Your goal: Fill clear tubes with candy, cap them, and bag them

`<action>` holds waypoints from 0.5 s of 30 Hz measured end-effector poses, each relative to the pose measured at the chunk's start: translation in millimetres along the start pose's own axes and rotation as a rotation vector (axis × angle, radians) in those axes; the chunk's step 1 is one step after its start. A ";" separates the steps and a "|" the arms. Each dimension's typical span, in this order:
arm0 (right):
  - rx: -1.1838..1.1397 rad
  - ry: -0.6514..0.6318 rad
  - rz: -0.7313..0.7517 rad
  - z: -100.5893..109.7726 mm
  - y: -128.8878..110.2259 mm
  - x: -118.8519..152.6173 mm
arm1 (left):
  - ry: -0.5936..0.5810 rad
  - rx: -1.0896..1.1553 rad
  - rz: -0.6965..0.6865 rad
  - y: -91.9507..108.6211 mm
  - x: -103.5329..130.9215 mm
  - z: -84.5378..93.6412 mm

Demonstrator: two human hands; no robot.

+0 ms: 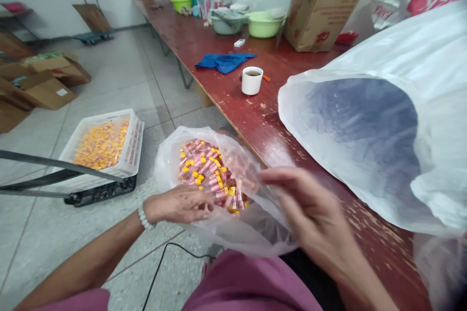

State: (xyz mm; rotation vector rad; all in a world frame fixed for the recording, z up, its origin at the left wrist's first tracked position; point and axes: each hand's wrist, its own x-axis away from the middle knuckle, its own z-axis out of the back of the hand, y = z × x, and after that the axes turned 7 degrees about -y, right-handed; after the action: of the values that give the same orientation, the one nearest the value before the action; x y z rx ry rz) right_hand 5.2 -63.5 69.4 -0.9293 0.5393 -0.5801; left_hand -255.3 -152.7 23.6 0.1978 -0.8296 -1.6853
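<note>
A translucent plastic bag (168,148) holds many small clear tubes (209,167) with pink-red bodies and yellow caps. My left hand (178,204) lies over the bag's near left edge, fingers stretched towards the tubes, with nothing plainly held. Smeared by motion, my right hand (314,214) hovers over the bag's right side, its fingers apart and no object visible in it. On the table to the right, a large white sack (365,63) gapes open, with clear tube-like pieces (361,112) inside.
The worn red table (251,112) bears a white cup (252,81) of dark liquid, a blue cloth (226,62), basins (264,25) and a tall carton (324,5). A white crate (136,141) of yellow-capped pieces sits on a trolley (124,184). A black cable (160,257) crosses the floor.
</note>
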 end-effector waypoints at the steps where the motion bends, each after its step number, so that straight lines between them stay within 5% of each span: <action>1: -0.012 -0.194 0.034 -12.8 -2.2 -7.0 | -0.074 -0.030 -0.031 -0.9 -6.0 6.7; 2: 0.014 -0.379 0.043 -26.4 -1.6 -12.8 | -0.105 -0.087 -0.042 -4.1 -14.3 16.4; 4: 0.214 -0.640 -0.043 -51.3 6.6 -20.2 | 0.127 -0.278 0.070 -17.7 -36.4 40.0; 6: 0.476 -0.709 -0.183 -66.7 20.1 -22.5 | 0.353 -0.509 0.215 -39.4 -61.6 61.2; 12: 0.805 -0.411 -0.325 -58.7 53.8 -20.6 | 0.367 -0.546 0.524 -96.1 -111.1 90.7; 15: 0.863 -0.214 -0.274 -54.1 63.3 -21.8 | 0.536 -0.511 0.584 -99.2 -119.0 100.3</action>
State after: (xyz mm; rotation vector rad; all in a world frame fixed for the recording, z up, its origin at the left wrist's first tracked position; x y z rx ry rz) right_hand -31.6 -50.4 -7.3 -0.2281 -0.0603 -0.8513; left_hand -352.0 2.8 1.1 0.0371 -0.0245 -1.1519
